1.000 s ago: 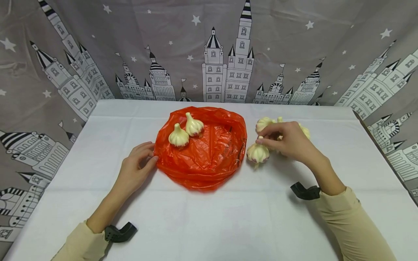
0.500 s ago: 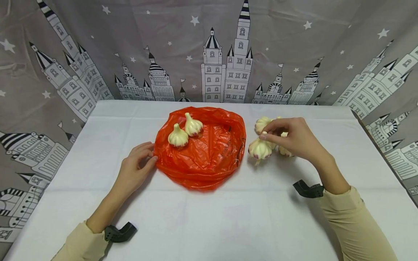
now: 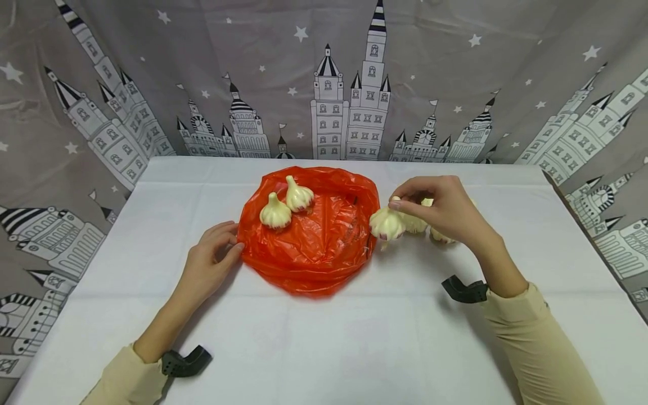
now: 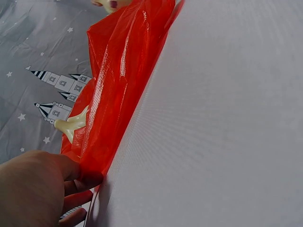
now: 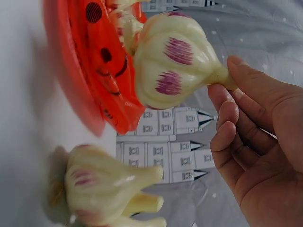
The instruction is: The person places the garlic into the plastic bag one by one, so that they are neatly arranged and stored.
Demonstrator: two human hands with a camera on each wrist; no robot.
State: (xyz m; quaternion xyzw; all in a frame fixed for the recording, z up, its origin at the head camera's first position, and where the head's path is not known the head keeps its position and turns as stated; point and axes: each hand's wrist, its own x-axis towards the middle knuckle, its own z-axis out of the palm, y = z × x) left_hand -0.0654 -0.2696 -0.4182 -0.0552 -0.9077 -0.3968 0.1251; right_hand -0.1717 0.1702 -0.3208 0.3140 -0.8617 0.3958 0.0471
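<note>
A red plastic bag (image 3: 324, 253) lies spread wide on the white table, its rim rolled up. Two garlic bulbs sit inside at its left, a front bulb (image 3: 275, 211) and a back bulb (image 3: 300, 196). At the bag's left edge my left hand (image 3: 210, 261) pinches the plastic between thumb and fingers, as the left wrist view shows. My right hand (image 3: 440, 208) holds a purple-streaked garlic bulb (image 5: 173, 61) by its stem, raised at the bag's right rim. Below it in the right wrist view stands another garlic bulb (image 5: 102, 182) with more stems behind.
Several garlic bulbs (image 3: 416, 223) stand to the right of the bag, partly hidden by my right hand. A grey curtain (image 3: 283, 67) printed with castles and stars hangs behind the white table (image 3: 329, 349).
My right hand has lifted the garlic bulb from the group and carried it left to the bag's rim. My left hand and the bag stay in place.
</note>
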